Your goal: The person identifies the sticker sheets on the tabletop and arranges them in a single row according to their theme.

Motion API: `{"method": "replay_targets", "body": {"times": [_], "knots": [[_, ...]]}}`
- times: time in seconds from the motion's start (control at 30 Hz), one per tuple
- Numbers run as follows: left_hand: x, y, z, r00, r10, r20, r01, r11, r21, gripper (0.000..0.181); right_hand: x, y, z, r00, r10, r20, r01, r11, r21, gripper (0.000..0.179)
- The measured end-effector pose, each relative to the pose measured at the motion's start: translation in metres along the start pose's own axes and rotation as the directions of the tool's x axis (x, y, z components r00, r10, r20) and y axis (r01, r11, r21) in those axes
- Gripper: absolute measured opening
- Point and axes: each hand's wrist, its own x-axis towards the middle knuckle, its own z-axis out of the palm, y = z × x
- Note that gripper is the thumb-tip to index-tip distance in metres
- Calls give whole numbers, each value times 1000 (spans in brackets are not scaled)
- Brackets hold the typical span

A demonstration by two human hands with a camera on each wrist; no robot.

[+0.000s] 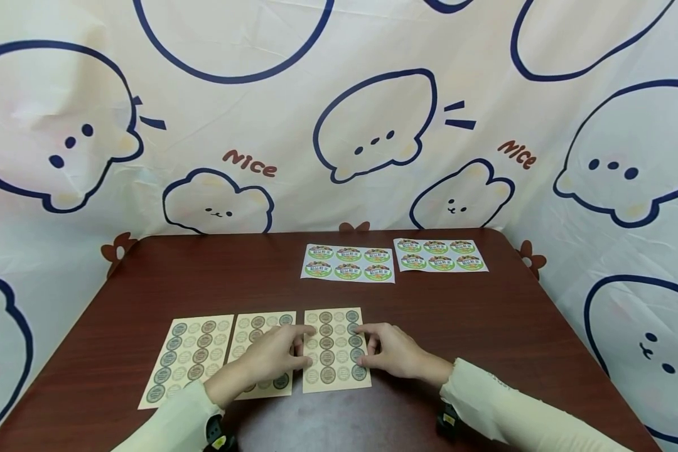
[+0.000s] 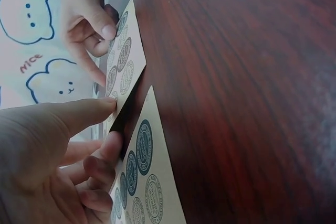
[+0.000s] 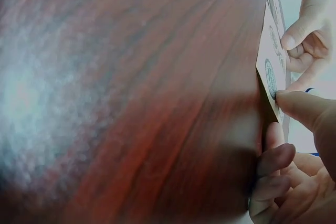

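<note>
A cream sticker sheet (image 1: 335, 349) with columns of round dark and pale stickers lies near the middle of the table, between both hands. My left hand (image 1: 272, 353) pinches its left edge; in the left wrist view the thumb is on top and the fingers curl at the sheet's underside. At the right edge, my right hand (image 1: 398, 351) pinches the same sheet, thumb above and a fingertip beneath in the right wrist view (image 3: 302, 145). That edge looks slightly raised off the wood. Under my left forearm and hand, a second cream sheet (image 1: 243, 339) is partly covered.
A third cream sheet (image 1: 189, 351) lies farther left. Toward the back are two white sheets of oval green-and-yellow labels, one nearer the middle (image 1: 347, 263) and one to its right (image 1: 441, 255). The dark brown table (image 1: 215, 270) meets a printed cloth backdrop (image 1: 294, 125).
</note>
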Motion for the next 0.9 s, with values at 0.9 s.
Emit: {"method": "replay_targets", "body": {"times": [0.9], "knots": [[3, -1, 0, 999, 36, 26, -37, 997, 70, 53, 4, 1, 0, 999, -24, 30, 26, 998, -60, 62]]}}
